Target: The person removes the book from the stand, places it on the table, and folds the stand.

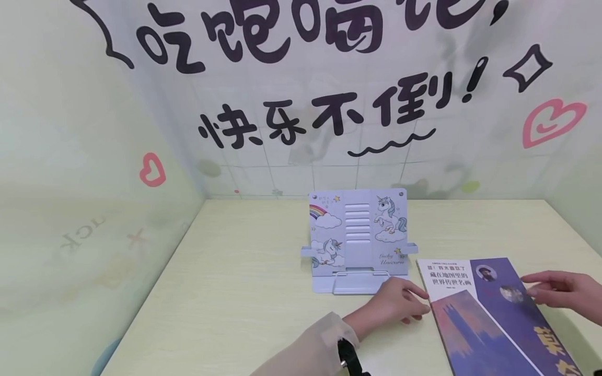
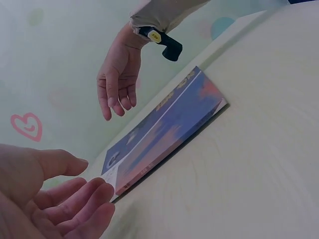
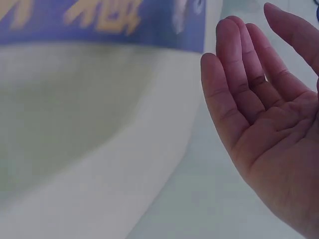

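Observation:
A large blue-purple book with a painted cover lies flat on the table at the right, its near end cut off in the head view. Beside its left edge is my left hand, thumb and fingers loosely bent and holding nothing. Close to the opposite edge hovers my right hand; whether it touches the book cannot be told. In the right wrist view that hand has relaxed fingers and an empty palm, near a blurred corner of the book. The left wrist view shows the whole book between both hands.
A pale lilac book stand with unicorn drawings stands upright behind my left hand, its side clips sticking out. Printed curtains enclose the light wooden table at the back and sides.

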Motion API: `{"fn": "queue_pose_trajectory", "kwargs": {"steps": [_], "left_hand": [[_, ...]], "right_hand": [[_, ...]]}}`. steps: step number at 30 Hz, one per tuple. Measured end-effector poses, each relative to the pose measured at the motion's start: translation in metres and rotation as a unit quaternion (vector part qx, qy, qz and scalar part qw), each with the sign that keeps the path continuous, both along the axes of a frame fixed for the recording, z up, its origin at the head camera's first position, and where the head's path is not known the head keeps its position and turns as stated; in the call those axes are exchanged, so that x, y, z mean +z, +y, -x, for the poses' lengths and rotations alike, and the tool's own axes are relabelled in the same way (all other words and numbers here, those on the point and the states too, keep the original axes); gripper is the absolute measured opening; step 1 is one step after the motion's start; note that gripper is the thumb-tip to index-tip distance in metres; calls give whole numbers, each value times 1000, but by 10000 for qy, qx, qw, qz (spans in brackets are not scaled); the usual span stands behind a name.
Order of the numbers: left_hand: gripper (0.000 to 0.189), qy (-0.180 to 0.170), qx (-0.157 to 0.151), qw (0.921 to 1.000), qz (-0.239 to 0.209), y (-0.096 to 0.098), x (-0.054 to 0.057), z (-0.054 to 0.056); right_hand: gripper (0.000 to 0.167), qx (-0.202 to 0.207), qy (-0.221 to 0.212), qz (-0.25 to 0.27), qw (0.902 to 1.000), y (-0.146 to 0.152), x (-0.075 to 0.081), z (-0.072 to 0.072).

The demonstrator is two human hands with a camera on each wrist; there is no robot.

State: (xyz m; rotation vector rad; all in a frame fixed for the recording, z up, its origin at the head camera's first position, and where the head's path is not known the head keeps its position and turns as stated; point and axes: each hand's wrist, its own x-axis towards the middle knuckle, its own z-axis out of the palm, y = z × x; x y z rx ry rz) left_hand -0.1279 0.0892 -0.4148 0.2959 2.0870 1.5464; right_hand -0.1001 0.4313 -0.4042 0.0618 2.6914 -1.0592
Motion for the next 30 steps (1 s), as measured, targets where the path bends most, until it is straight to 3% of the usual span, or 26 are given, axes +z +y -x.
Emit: {"fn": "queue_pose_trajectory", "kwargs": {"steps": [2, 6, 15, 23, 30], "left_hand": [[16, 23, -96, 9999, -98, -7, 4, 3], [19, 63, -155, 9995, -280, -19, 13, 9], [22, 281, 38, 9985, -469, -56, 41, 34], [25, 532, 451, 9975, -149, -94, 51, 61], [26, 721, 1088, 9914, 119, -137, 58, 82]], "right_hand": [[44, 174, 322, -193, 9991, -13, 6, 3], [43, 463, 611, -330, 9965, -40, 21, 12], [26, 1383, 1439, 401, 9791, -88, 45, 48], [38, 1304, 1250, 371, 9828, -120, 50, 81], [47, 992, 1097, 459, 9879, -137, 47, 106]]}}
